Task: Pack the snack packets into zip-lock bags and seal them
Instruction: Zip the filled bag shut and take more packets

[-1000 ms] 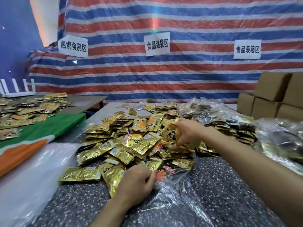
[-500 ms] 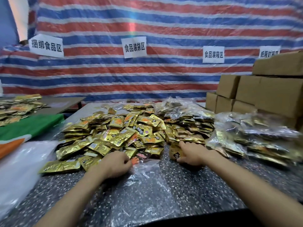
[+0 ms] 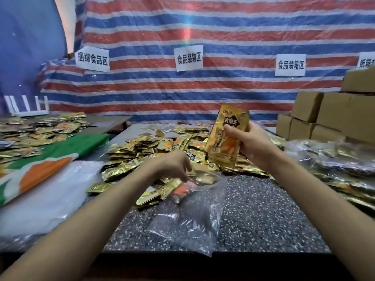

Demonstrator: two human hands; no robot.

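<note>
Head view: what has the right hand (image 3: 253,147) got?

— It grasps a gold snack packet (image 3: 227,136), thumb across the front and fingers behind. The packet is upright, raised above the far side of the bench (image 3: 263,220), touching nothing else.

And the left hand (image 3: 174,165)?

— Lower and nearer the middle, with its fingers curled down onto the mouth of a clear zip-lock bag (image 3: 194,216). It is blurred, but it looks to be pinching the rim. The rest of the bag lies flat and crumpled on the speckled bench, trailing back to the near edge.

Anything in the bag?

— Orange and gold show through the plastic near its mouth. I cannot tell whether they are inside or underneath.

Where are the other packets?

— A loose heap of packets (image 3: 162,147) covers the far half of the bench, just behind the bag's mouth. To the right lie filled clear bags (image 3: 334,159), with cardboard boxes (image 3: 328,114) stacked behind them.

And the left side?

— A green, orange and white cloth (image 3: 50,159), then a second bench (image 3: 113,120) strewn with more packets. A striped tarp (image 3: 203,27) with white signs (image 3: 188,58) hangs behind.
</note>
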